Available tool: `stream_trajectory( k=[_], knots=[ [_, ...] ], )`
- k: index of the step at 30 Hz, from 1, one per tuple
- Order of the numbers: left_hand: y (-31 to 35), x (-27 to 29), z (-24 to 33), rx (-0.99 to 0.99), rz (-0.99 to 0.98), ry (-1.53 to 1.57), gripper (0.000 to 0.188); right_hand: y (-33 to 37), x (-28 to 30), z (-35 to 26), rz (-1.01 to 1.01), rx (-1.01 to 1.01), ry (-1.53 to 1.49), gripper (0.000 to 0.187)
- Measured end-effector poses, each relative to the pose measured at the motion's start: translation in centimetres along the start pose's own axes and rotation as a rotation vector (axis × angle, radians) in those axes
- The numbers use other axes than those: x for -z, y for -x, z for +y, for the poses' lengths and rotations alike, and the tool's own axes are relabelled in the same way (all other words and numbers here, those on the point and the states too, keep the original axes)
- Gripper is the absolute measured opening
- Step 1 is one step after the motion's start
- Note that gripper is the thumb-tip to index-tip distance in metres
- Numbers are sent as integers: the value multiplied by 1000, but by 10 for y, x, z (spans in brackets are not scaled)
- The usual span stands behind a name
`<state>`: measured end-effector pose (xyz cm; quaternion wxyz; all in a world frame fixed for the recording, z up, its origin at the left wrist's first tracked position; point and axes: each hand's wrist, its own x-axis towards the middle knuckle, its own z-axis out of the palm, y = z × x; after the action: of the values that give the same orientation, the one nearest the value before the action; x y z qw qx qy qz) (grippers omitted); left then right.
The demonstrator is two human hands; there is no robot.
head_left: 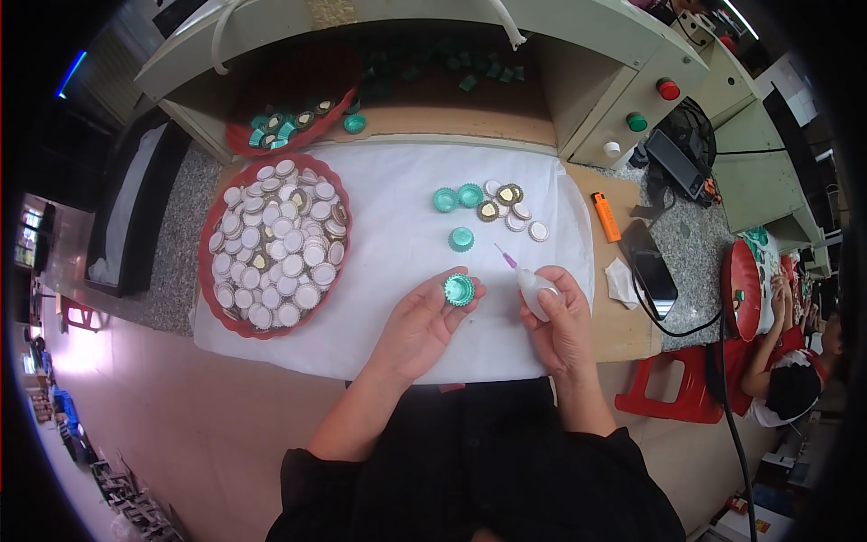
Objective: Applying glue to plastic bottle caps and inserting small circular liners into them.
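A small green fluted cup (459, 289) rests on the fingers of my left hand (426, 321), its hollow side up. My right hand (558, 318) is wrapped round a white squeeze bottle (539, 291) with a thin needle tip on a purple base (508, 259). The needle points up and left, apart from the cup. Beyond my hands, a green cup (461, 238) lies on the white sheet (388, 235), with two more green cups (458, 197) behind it. To their right are several round white discs (517, 222), a few turned to a dark side with a gold centre (509, 194).
A red scalloped tray (209, 298) heaped with white discs stands at left. Behind it, another red tray (334, 108) holds green pieces. An orange lighter (606, 217), a phone (648, 269) and a black cable (695, 332) lie at right. A co-worker (790, 384) sits beyond a red stool (673, 388).
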<state>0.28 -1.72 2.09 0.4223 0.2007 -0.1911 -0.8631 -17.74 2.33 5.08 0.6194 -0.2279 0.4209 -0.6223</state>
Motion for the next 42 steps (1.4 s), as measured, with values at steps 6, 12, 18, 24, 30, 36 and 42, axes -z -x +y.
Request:
stream_trajectory(
  k=[6, 12, 18, 24, 30, 36, 42],
  knots=[
    [-4, 12, -5, 5, -110, 198, 34, -7, -8, 0, 24, 118, -78, 27],
    [-6, 13, -6, 5, -36, 296, 34, -11, -15, 0, -58, 247, 88, 24],
    [-5, 11, -4, -1, -20, 212, 38, -5, -15, 11, -136, 565, 466, 24],
    [-6, 12, -6, -22, -26, 192, 39, -2, -9, 17, -123, 751, 817, 26],
    [-5, 9, -5, -12, 20, 247, 40, -2, -10, 18, -153, 826, 915, 29],
    [-5, 11, -6, -19, -4, 174, 39, -3, -11, 18, -149, 842, 930, 29],
    [-6, 11, -6, -24, -9, 171, 38, -5, -12, 19, -144, 855, 943, 30]
  ],
)
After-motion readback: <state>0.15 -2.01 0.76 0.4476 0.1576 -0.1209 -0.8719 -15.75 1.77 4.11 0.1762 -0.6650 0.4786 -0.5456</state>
